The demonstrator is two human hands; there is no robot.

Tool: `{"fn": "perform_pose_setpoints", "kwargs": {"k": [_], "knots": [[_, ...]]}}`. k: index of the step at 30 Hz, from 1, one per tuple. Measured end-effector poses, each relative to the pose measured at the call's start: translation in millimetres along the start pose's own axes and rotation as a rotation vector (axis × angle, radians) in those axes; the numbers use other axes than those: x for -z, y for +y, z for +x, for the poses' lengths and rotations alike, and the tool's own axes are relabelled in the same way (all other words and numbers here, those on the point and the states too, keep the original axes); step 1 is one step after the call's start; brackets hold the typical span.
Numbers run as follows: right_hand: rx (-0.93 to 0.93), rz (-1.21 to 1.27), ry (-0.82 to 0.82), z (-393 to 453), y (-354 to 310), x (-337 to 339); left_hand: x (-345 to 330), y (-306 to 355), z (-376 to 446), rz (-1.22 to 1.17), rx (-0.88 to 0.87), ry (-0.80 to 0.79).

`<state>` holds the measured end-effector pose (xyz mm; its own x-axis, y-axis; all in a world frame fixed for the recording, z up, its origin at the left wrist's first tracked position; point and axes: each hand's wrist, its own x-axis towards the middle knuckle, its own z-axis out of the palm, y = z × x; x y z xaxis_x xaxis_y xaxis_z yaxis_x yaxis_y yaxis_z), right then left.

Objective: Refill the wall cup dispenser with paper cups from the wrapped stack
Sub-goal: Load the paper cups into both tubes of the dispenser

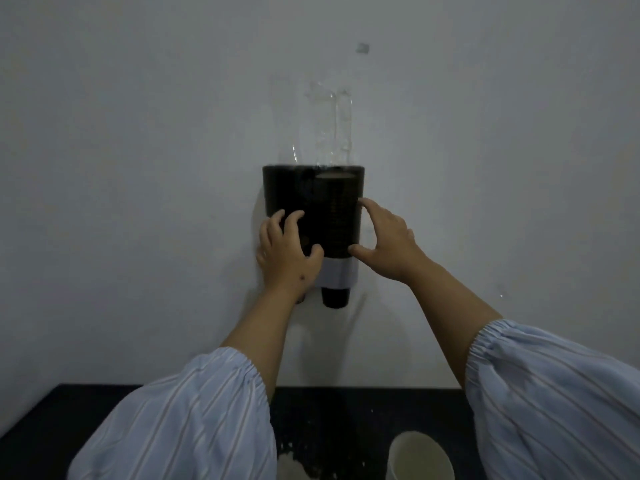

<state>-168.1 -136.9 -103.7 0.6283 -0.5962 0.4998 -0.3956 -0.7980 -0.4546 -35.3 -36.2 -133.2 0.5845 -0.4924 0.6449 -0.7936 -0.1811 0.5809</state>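
Observation:
The cup dispenser (337, 273) hangs on the white wall at centre, with a pale base. Two stacks of dark paper cups (337, 209) fill it side by side, and one cup bottom (335, 297) pokes out below the base. Clear, partly crinkled plastic (341, 123) rises above the cups. My left hand (285, 252) grips the left stack's side, fingers curled onto its front. My right hand (388, 237) clasps the right stack, fingertips on its right edge and thumb at its lower front. The left stack's lower end is hidden behind my left hand.
A dark counter (52, 420) runs along the bottom, below the dispenser. A white cup (420, 459) stands open on it at lower right, and a pale crumpled thing (289, 467) lies by my left sleeve. A scrap of tape (362, 47) sticks to the wall above.

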Motion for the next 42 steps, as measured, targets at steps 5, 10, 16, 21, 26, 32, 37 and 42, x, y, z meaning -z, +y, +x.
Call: {"fn": "perform_pose_setpoints", "kwargs": {"k": [5, 10, 16, 21, 26, 32, 37, 42], "knots": [[-0.122, 0.065, -0.202, -60.9, 21.5, 3.5, -13.7, -8.3, -71.1, -0.161, 0.103, -0.252], [-0.273, 0.154, -0.261, -124.8, 42.9, 3.5, -27.9, -15.5, -141.5, -0.257, 0.240, -0.470], [-0.437, 0.373, -0.294, -192.5, 59.3, -12.9, -39.1, -20.9, -217.3, -0.394, 0.472, -0.607], [-0.578, 0.544, -0.285, -238.2, 66.9, -32.7, -46.7, -21.3, -256.5, -0.497, 0.794, -0.716], [-0.683, 0.630, -0.280, -271.1, 75.0, -48.1, -59.3, -18.8, -280.0, -0.550, 0.988, -0.836], [-0.786, 0.785, -0.289, -289.1, 81.1, -66.6, -69.4, -11.9, -289.3, -0.616, 1.044, -0.859], [-0.827, 0.882, -0.318, -293.9, 74.2, -73.5, -72.2, -12.7, -291.6, -0.669, 1.082, -0.817], [-0.784, 0.890, -0.314, -287.8, 67.5, -71.7, -70.8, -12.0, -289.6, -0.684, 1.105, -0.808]]}}
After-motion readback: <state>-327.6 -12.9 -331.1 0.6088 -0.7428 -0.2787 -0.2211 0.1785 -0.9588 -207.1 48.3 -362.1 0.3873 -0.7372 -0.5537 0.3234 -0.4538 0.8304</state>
